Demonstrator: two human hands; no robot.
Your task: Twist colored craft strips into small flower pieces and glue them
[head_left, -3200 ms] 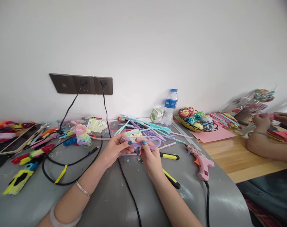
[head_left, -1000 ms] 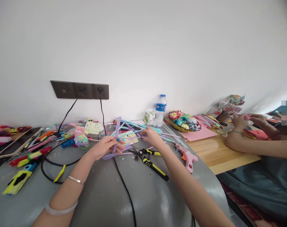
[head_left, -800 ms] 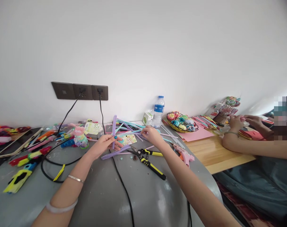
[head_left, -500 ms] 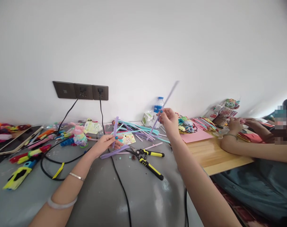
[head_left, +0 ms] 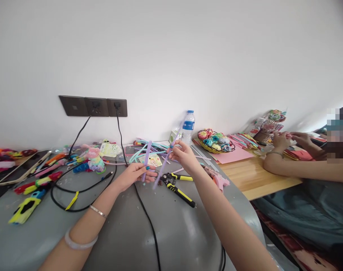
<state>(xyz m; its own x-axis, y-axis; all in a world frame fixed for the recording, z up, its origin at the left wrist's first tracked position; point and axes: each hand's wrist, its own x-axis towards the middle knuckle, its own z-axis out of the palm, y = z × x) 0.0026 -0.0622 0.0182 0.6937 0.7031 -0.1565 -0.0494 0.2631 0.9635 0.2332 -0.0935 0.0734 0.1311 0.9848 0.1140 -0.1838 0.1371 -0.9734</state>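
My left hand point(head_left: 134, 175) is closed around a folded purple pipe cleaner point(head_left: 147, 158) that stands upright above the grey table point(head_left: 126, 233). My right hand point(head_left: 182, 155) pinches a second, long purple pipe cleaner point(head_left: 166, 161) slanting from upper right down to the left, its lower end close to my left fingers. Behind both hands lies a loose pile of purple and teal pipe cleaners point(head_left: 148, 146). Yellow-handled pliers point(head_left: 177, 188) lie just below my right hand.
Black cables point(head_left: 75, 192) run from wall sockets point(head_left: 92, 106). A pink glue gun point(head_left: 218, 178), a water bottle point(head_left: 187, 127), a basket of fabric flowers point(head_left: 215, 140) and colourful craft bits point(head_left: 32, 180) lie around. Another person's hands point(head_left: 290, 140) work at the wooden table point(head_left: 258, 177) on the right.
My right hand let go of the bent piece, drew one long purple pipe cleaner out of the pile, lifted it high, then brought it down toward my left hand. The left hand kept its folded piece.
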